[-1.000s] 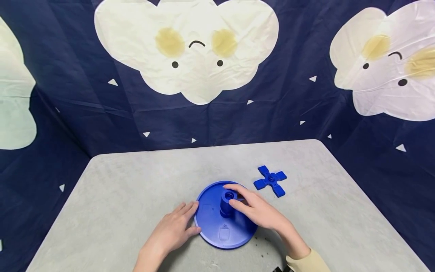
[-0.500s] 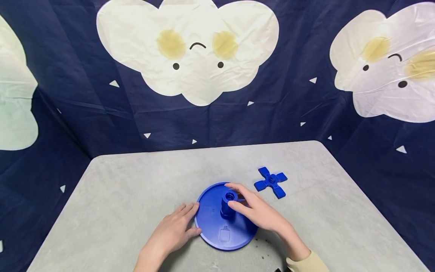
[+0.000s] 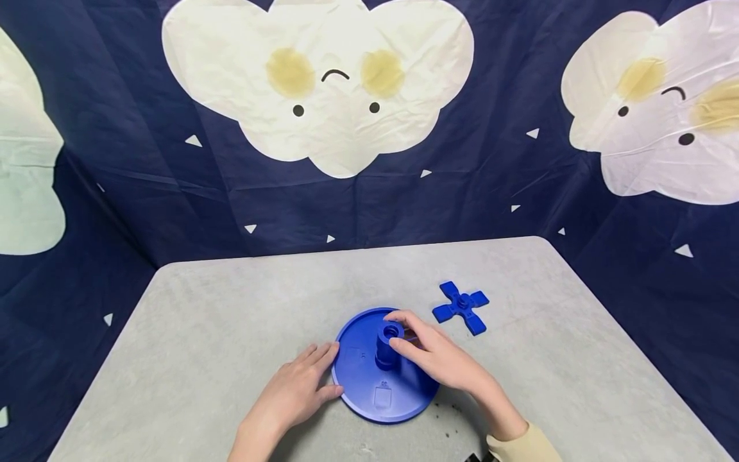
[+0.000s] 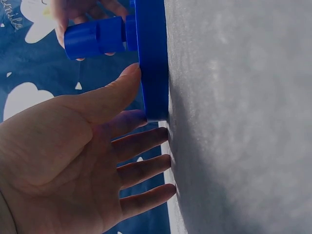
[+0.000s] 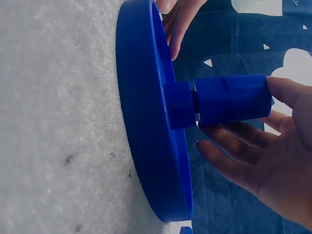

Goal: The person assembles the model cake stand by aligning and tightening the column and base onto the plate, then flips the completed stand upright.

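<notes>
A round blue base [image 3: 360, 398] with a low raised rim lies flat on the table, a short round boss [image 5: 179, 105] at its centre. Over that boss stands a blue hollow cylinder [image 3: 387, 351], upright, threaded inside its top opening. A narrow neck shows between boss and cylinder in the right wrist view. My right hand [image 3: 441, 353] grips the cylinder from the right, thumb on the near side and fingers round the far side. My left hand [image 3: 294, 388] rests at the base's left edge, thumb and index fingertip on the rim, the other fingers straight.
A blue four-armed cross piece [image 3: 460, 308] with a small central knob lies behind and right of the base. Dark specks dot the grey table [image 3: 219, 321] near my right wrist. A dark blue cloth [image 3: 369, 212] with clouds hangs round the table's back and sides.
Hardly anything differs. The head view shifts slightly; both hands stay in place, with the right fingers still round the cylinder.
</notes>
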`<state>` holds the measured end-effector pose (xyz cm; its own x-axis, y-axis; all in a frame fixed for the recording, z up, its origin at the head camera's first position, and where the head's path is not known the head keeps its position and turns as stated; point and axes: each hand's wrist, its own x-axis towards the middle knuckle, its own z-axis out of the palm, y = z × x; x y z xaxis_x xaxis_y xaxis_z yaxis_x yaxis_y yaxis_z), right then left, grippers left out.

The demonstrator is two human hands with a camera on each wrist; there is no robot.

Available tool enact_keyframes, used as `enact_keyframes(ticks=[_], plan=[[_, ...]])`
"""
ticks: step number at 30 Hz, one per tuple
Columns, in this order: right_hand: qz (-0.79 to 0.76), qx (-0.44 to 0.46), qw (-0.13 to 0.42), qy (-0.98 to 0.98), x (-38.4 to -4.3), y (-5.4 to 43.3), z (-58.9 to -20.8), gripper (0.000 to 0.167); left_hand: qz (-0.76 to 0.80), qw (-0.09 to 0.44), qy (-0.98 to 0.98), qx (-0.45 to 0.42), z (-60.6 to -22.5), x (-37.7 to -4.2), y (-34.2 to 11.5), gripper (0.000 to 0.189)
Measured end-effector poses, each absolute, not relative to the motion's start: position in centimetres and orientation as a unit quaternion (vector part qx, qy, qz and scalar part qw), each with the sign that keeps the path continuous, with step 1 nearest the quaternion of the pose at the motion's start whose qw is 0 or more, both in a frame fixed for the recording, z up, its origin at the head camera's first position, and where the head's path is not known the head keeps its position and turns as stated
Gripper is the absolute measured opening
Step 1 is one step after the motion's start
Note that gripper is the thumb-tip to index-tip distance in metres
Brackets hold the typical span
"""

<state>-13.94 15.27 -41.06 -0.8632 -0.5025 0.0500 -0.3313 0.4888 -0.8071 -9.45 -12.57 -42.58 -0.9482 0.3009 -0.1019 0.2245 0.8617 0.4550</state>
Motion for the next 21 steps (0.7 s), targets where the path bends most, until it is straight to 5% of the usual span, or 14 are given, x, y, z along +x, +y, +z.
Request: enact_keyframes(ticks=[8, 21], plan=[[-0.446, -0.221, 0.103, 0.861, -13.97, 15.24, -41.32, 0.050, 0.226, 0.082, 0.961, 0.138, -42.65, -9.42, -12.56, 0.073], [-0.424, -0.256, 0.112, 0.862, -14.02, 15.33, -41.03, 0.041, 0.225, 0.083, 0.961, 0.140, -42.55, -9.47, -12.54, 0.073]])
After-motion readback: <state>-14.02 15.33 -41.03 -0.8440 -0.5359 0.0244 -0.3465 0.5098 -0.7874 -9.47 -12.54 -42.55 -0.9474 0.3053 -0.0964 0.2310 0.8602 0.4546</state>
